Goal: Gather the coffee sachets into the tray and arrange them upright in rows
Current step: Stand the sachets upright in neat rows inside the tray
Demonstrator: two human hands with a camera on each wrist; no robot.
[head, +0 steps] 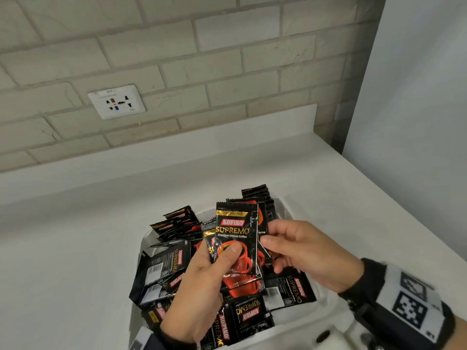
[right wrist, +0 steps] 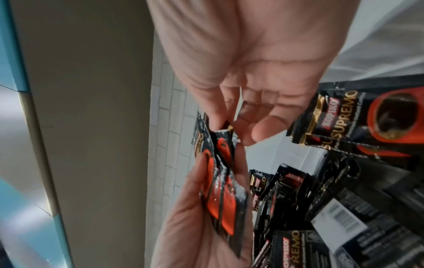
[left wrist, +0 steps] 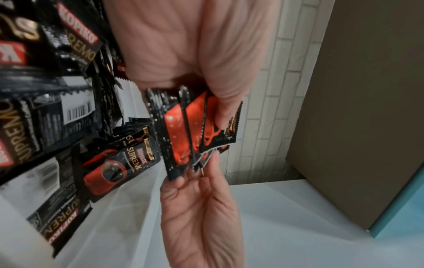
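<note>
A stack of black and red Kopiko coffee sachets (head: 237,238) stands upright in my left hand (head: 223,257), thumb on the front, above the white tray (head: 143,239). My right hand (head: 266,242) pinches the stack's right edge between thumb and fingers. In the left wrist view the held sachets (left wrist: 195,127) sit under my left palm, with the right hand (left wrist: 201,181) touching them from below. In the right wrist view my right hand (right wrist: 229,130) nips the stack's (right wrist: 220,199) top corner. Loose sachets (head: 164,269) lie jumbled in the tray. A row of sachets (head: 257,194) stands upright at its far right corner.
The tray sits on a white counter (head: 75,236) against a brick wall with a socket (head: 116,101). The counter's right edge (head: 404,218) runs diagonally close to the tray. A beige panel (left wrist: 355,108) stands to the right. A white object with a black knob (head: 326,335) lies by my right wrist.
</note>
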